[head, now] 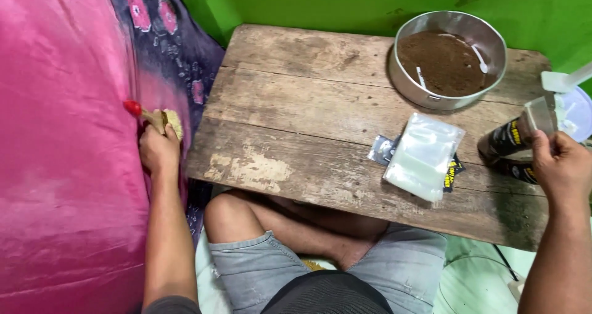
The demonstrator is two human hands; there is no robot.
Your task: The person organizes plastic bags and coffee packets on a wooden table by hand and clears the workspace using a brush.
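- While the person sits cross-legged behind a low wooden table (296,98), both arms are stretched wide, one to each side.
- Left hand (158,150) is off the table, fingers curled tight around a small brush (157,118) with a red-tipped handle and pale bristles.
- That brush sits right against the pink cloth (61,135), beside the dark flowered fabric (179,49).
- Right hand (561,166) is up at the table's right edge, fingers pinched on a clear pouch (539,115), held upright.
- Just below that pouch stands a black packet (505,140) with yellow print; a second one lies near it on the boards.
- Mid-table, a stack of clear bags (422,157) lies flat over a silvery packet (382,149), well apart from both hands.
- At the far right corner sits a round metal pan (404,83), filled with brown powder (441,61), a white spoon (480,59) resting in it.
- Beyond the right hand, a white tub (579,114) pokes into view, mostly cut off.
- Green wall (345,3) behind it all.
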